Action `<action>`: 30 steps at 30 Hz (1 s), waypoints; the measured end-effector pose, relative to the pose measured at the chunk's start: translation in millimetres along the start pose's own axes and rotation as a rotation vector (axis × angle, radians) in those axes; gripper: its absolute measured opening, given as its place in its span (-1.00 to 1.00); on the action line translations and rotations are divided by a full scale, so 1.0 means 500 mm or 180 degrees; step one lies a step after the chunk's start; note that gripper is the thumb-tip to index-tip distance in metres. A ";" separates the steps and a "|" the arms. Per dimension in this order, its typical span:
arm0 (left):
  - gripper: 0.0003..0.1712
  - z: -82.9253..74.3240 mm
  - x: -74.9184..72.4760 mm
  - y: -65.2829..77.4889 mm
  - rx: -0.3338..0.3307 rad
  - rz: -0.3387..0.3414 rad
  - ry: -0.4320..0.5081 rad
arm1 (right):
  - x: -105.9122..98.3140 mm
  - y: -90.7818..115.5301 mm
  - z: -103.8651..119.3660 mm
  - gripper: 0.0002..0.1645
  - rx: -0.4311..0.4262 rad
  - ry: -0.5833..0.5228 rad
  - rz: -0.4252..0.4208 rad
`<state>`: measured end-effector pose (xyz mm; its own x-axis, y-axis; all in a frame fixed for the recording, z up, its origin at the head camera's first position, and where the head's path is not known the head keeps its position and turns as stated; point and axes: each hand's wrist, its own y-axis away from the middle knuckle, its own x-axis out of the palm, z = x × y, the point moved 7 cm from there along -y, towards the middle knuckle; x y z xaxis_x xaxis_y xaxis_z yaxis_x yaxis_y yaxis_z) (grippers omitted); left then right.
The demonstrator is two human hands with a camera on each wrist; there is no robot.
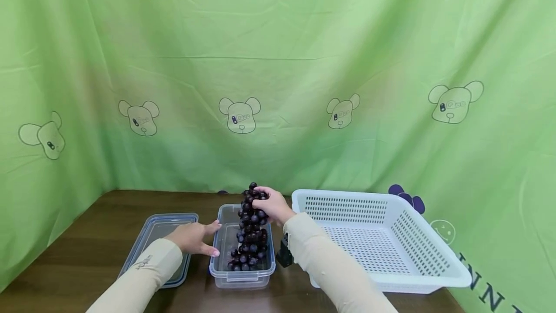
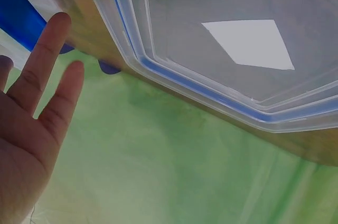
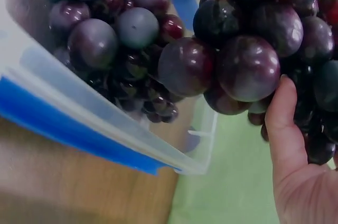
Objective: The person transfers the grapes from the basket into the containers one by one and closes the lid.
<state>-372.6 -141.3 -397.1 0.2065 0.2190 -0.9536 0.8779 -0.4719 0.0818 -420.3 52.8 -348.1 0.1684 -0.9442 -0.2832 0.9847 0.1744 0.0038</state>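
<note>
A bunch of dark purple grapes (image 1: pixel 252 235) hangs down into a clear plastic container (image 1: pixel 242 281), its lower part within the walls and its top above the back rim. My right hand (image 1: pixel 274 205) grips the bunch near the top; in the right wrist view the thumb (image 3: pixel 285 134) presses against the grapes, while the other fingers are mostly hidden. On the container's left side, my left hand (image 1: pixel 193 239) reaches to the rim with thumb and fingers spread and nothing in them. The left wrist view shows those fingers (image 2: pixel 45 49) straight and apart.
A clear lid with a blue seal (image 1: pixel 149 231) lies on the brown table (image 1: pixel 56 255) at left, partly under my left forearm. To the right stands a white perforated basket (image 1: pixel 373 250). A green printed cloth (image 1: pixel 278 71) hangs behind the table.
</note>
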 end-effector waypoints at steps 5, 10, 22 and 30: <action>-0.08 0.003 0.000 -0.001 -0.0007 -0.0012 -0.0064 | 0.024 -0.001 -0.015 -0.36 0.0123 -0.0080 -0.0107; -0.06 0.004 -0.001 0.001 -0.0027 -0.0004 -0.0027 | 0.058 -0.002 -0.022 -0.37 0.0165 -0.0150 -0.0024; -0.03 0.007 0.001 -0.004 -0.0019 -0.0015 -0.0050 | 0.098 0.008 -0.051 -0.36 0.0335 -0.0210 0.0123; -0.05 0.007 0.004 -0.007 0.0000 -0.0027 -0.0095 | 0.114 0.014 -0.060 -0.44 0.0383 -0.0037 0.0203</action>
<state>-377.0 -142.3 -400.4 0.1862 0.1973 -0.9625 0.8794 -0.4703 0.0738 -405.0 8.7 -392.8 0.2308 -0.9355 -0.2675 0.9702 0.2002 0.1368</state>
